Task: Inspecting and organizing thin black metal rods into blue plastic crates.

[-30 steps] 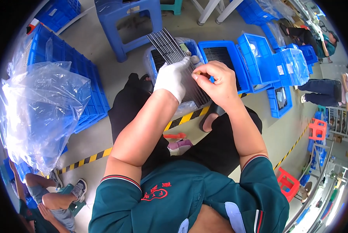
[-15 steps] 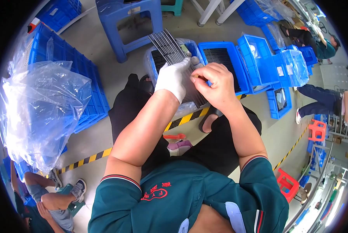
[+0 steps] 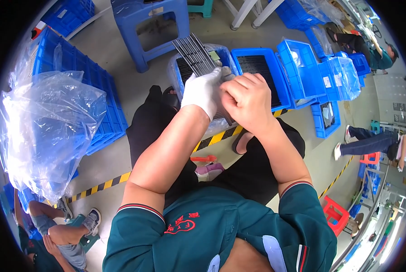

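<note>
My left hand (image 3: 204,90), in a white glove, grips a fanned bundle of long thin dark grey strips (image 3: 194,53) that sticks up and away from me. My bare right hand (image 3: 247,100) is closed against the same bundle from the right, its fingers curled over the lower ends of the strips. Both hands meet above my lap, over a blue bin lined with clear plastic (image 3: 181,68) that holds more dark strips. Whether the right hand pinches a single strip is hidden by its fingers.
A second blue bin (image 3: 275,72) of dark strips lies to the right, with several more blue bins (image 3: 334,72) beyond. A blue stool (image 3: 144,22) stands ahead. Stacked blue crates under a clear bag (image 3: 44,131) are at left. Other people sit at lower left (image 3: 53,226) and far right (image 3: 370,143).
My right hand has slid lower along the bundle and closed tighter against my left hand. The bundle stays in the same place. A person at the right edge has shifted.
</note>
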{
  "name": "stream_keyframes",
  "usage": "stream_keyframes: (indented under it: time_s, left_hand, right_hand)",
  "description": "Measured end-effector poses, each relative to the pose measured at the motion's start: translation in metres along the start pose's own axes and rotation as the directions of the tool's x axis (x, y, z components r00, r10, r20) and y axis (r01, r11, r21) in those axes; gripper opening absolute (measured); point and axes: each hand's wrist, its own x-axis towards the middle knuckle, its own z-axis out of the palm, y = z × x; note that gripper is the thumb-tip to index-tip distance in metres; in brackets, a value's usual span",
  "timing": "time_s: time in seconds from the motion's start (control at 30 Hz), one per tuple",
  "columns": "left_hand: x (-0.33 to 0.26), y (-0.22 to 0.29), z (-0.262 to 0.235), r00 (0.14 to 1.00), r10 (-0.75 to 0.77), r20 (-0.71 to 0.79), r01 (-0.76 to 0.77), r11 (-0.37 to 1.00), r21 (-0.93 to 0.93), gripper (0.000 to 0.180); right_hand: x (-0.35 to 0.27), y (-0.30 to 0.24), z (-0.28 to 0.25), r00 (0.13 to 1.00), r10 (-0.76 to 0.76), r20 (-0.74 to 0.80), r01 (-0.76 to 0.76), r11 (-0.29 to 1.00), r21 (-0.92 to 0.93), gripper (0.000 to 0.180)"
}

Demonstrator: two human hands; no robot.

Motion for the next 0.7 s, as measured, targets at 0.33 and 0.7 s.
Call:
stream_keyframes:
  time_s: [0.33, 0.7]
  left_hand:
    - [0.001, 0.002, 0.004, 0.988, -0.156, 0.006, 0.149, 0.932, -0.331, 0.015]
    - [0.002, 0.003, 0.004, 0.986, -0.17, 0.007, 0.165, 0.946, -0.278, 0.015]
  right_hand:
    - [-0.004, 0.006, 0.0, 0.997, 0.069, 0.045, -0.073, 0.994, 0.078, 0.009]
    - [-0.003, 0.01, -0.007, 0.949, 0.279, 0.145, -0.313, 0.877, 0.366, 0.008]
